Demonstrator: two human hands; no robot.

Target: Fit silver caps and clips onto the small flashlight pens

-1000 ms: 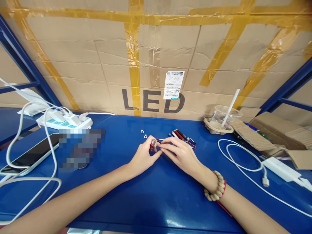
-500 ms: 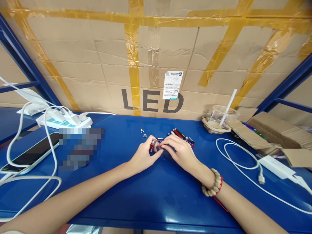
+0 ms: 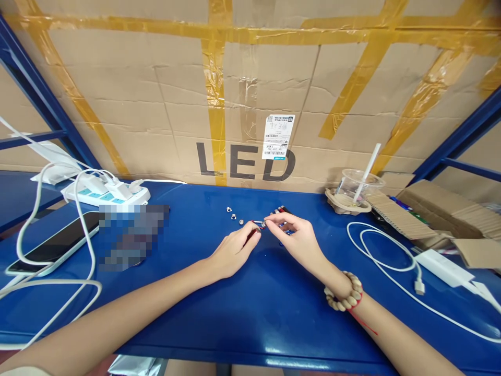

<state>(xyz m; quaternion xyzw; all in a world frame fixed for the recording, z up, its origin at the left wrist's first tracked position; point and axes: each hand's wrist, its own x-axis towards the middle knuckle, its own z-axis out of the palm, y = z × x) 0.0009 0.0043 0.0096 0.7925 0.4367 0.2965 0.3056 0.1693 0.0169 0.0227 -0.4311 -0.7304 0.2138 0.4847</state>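
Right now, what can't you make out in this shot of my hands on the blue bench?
- Small part pinched between left hand and right hand: too small, fingers cover it.
- Pixelated patch, head view: blurred out.
- Label on the cardboard: print too small.
- Pile of pen-like sticks: mostly behind the right hand.

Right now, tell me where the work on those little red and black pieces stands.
Done: hard to tell; no finished batch is set apart. In hand: the left hand and right hand pinch one small red piece between their fingers. Left: a cluster of red and black pieces lies behind the right hand, and three small metal parts sit loose on the blue table.
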